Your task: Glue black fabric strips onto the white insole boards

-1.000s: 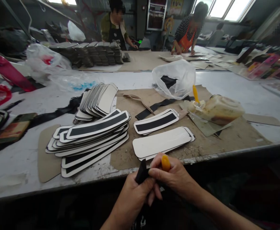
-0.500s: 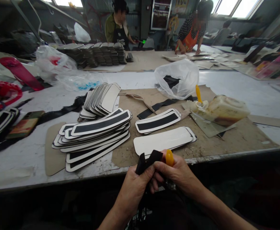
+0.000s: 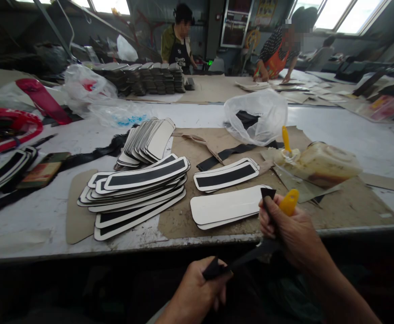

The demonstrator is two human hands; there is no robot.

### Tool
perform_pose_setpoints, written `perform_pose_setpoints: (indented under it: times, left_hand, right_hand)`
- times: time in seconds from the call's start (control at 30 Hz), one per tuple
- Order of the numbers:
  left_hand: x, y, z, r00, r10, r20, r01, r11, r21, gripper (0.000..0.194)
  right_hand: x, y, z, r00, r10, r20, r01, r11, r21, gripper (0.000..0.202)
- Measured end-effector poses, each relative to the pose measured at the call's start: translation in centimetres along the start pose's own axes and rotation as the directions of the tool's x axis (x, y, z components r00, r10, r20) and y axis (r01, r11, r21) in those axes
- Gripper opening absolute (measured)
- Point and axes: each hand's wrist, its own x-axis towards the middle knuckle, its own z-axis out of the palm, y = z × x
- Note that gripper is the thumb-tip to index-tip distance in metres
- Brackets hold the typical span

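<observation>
Nearest, in front of and below the plain off-white, round-cornered flat panel (image 3: 227, 204), the left hand (image 3: 200, 283) has its fingers curled in, pinching one end of a black, flexible narrow strip (image 3: 256, 253). The strip runs up to the right hand (image 3: 286, 222), at the panel's right end; its fingers are folded around the strip and a stubby yellow plastic handle (image 3: 288, 202), whose lower part is hidden. The panel lies on a stained brown sheet (image 3: 176, 227), atop at least one similar piece. Left of the panel is a high, uneven stack of curved white-bordered black panels (image 3: 143, 193); just beyond it, a smaller pile of the same kind (image 3: 226, 176). Right of and beyond it lies a cloudy, yellowish plastic container (image 3: 332, 162) with a yellow-handled tool (image 3: 286, 138) at its mouth. Farther beyond the panel sit a translucent white plastic bag (image 3: 274, 114) and, across the tables, a co-worker in an orange apron (image 3: 275, 64).
</observation>
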Motion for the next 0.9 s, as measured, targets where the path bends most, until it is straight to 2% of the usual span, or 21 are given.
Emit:
perform_pose_setpoints:
  times: [0.07, 0.13, 0.17, 0.23, 0.33, 0.43, 0.53, 0.7, 0.9]
  left_hand:
    - [-0.1, 0.5, -1.8, 0.986, 0.018, -0.164, -0.020, 1.000, -0.016, 0.041]
    - [0.3, 1.4, -3.4, 0.935, 0.048, -0.352, -0.066, 0.997, -0.041, 0.037]
    - [0.6, 1.9, -4.0, 0.906, 0.066, -0.418, -0.091, 0.995, -0.040, 0.036]
    - [1.6, 3.0, -4.9, 0.871, 0.115, -0.478, -0.136, 0.991, -0.009, 0.036]
    - [3.2, 4.1, -5.4, 0.862, 0.159, -0.481, -0.155, 0.987, 0.048, 0.037]
    - [4.2, 4.3, -5.7, 0.868, 0.177, -0.464, -0.158, 0.984, 0.079, 0.033]
    - [4.5, 4.2, -5.8, 0.881, 0.172, -0.440, -0.164, 0.985, 0.057, 0.030]
    - [4.4, 4.5, -5.8, 0.892, 0.129, -0.433, -0.161, 0.986, -0.040, 0.030]
    - [4.3, 4.8, -5.8, 0.909, 0.106, -0.404, -0.147, 0.987, -0.071, 0.026]
  right_hand:
    - [1.2, -1.1, -1.4, 0.998, -0.035, 0.059, 0.050, 0.961, -0.274, 0.032]
    - [2.5, -2.0, -2.1, 0.979, -0.083, 0.186, 0.172, 0.829, -0.532, 0.033]
    - [3.1, -2.3, -2.0, 0.956, -0.085, 0.280, 0.247, 0.747, -0.618, 0.034]
    - [4.3, -2.8, -1.1, 0.884, -0.028, 0.466, 0.387, 0.601, -0.699, 0.032]
    - [5.8, -3.2, 1.7, 0.773, 0.144, 0.617, 0.507, 0.443, -0.739, 0.026]
    - [7.2, -3.5, 4.8, 0.698, 0.306, 0.647, 0.554, 0.342, -0.759, 0.023]
    - [8.2, -3.3, 6.9, 0.643, 0.388, 0.660, 0.593, 0.294, -0.750, 0.022]
    - [9.1, -2.2, 8.4, 0.607, 0.427, 0.670, 0.648, 0.223, -0.729, 0.025]
    - [9.3, -1.6, 8.8, 0.607, 0.415, 0.678, 0.684, 0.161, -0.711, 0.025]
